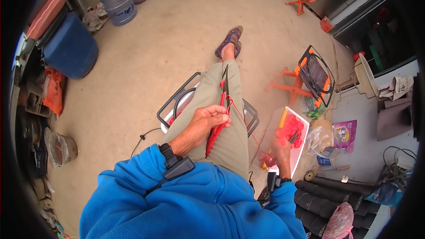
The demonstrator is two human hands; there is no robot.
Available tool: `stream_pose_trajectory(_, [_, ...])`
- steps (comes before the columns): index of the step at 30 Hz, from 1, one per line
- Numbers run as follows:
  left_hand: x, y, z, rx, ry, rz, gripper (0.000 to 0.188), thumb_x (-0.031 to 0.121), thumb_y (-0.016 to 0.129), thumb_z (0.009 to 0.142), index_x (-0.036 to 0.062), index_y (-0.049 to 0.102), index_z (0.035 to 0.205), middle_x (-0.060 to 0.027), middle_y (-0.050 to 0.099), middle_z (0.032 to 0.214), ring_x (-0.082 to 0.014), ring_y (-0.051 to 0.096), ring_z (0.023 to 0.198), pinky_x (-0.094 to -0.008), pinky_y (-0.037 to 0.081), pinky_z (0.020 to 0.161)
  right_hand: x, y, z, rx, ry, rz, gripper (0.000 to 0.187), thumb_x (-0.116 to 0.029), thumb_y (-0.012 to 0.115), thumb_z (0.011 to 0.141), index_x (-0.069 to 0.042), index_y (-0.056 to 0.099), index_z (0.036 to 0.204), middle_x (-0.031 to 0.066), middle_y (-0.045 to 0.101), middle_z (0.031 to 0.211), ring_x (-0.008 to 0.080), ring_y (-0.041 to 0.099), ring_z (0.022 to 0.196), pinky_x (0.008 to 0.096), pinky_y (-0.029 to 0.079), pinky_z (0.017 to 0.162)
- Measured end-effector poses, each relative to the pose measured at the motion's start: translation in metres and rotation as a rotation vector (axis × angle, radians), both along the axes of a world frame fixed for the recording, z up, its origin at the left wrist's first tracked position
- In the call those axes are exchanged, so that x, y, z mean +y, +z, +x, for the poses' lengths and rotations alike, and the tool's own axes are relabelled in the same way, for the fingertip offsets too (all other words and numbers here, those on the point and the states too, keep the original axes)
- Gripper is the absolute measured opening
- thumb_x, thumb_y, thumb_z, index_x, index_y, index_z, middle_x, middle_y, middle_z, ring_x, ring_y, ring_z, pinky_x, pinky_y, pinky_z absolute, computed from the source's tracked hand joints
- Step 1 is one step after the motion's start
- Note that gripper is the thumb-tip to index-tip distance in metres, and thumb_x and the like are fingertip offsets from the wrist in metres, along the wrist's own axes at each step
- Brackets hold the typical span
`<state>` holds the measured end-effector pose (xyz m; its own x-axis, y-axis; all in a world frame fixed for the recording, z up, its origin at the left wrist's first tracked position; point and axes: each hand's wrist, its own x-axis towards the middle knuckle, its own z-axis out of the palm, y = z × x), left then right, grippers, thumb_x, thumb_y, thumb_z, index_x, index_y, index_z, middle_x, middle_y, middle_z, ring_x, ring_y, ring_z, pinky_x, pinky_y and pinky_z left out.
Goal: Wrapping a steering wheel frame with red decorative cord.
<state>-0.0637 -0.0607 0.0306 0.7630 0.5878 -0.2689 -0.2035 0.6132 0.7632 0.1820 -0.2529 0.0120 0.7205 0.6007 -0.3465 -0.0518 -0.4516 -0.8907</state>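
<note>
My left hand [201, 126] is closed, thumb and fingers pinching a long, narrow red-and-black piece [216, 133] above my lap. Its dark pointed end reaches toward my knees, and a thin red cord [237, 110] trails off to the right. What exactly the piece is, I cannot make out. On my right, a white tray [303, 126] holds a heap of red pieces [293, 126]. My right hand [281, 148] is over the tray, its fingers smeared by motion. Beside those fingers shows a dark, pointed metal tool [294, 137]; whether the hand grips it is unclear.
A black-framed folding stool [179, 95] shows beside my legs. To the right stand an orange-and-black folding chair [315, 77] and a purple package [345, 136]. Dark rolls [316, 201] lie at lower right. At left are a blue barrel [71, 46], a water jug [118, 2] and a bucket [62, 148].
</note>
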Motion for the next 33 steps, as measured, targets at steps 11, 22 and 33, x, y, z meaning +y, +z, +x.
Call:
stream_pose_trajectory(11, [0.001,0.001,0.003,-0.071,0.060,-0.090,0.021,0.007,0.063,0.088,-0.0046,0.057,0.105,-0.0108,0.064,0.093,-0.0166,0.062,0.084,-0.0281,0.051,0.078,0.129,0.021,-0.074,0.563,0.478,0.154,0.017,-0.020,0.063,0.089,-0.004,0.057,0.090,-0.0036,0.045,0.059,0.0048,0.038,0.046,0.0221,0.029,0.041])
stream_pose_trajectory(22, [-0.001,-0.005,0.004,-0.097,0.070,-0.057,0.024,0.008,0.064,0.088,-0.0029,0.056,0.107,-0.0081,0.062,0.090,-0.0141,0.060,0.081,-0.0279,0.051,0.074,0.067,0.088,-0.083,0.211,0.452,0.302,0.017,-0.007,0.061,0.074,-0.003,0.051,0.061,0.0001,0.048,0.051,0.0076,0.044,0.043,0.0239,0.033,0.041])
stream_pose_trajectory(33, [-0.005,-0.017,0.006,-0.160,0.082,0.018,0.022,0.009,0.064,0.088,-0.0013,0.055,0.106,-0.0065,0.061,0.087,-0.0139,0.059,0.078,-0.0273,0.050,0.072,0.050,0.103,-0.095,0.143,0.376,0.404,0.018,-0.002,0.056,0.073,-0.008,0.039,0.073,-0.0017,0.032,0.053,0.0094,0.029,0.039,0.0260,0.023,0.037])
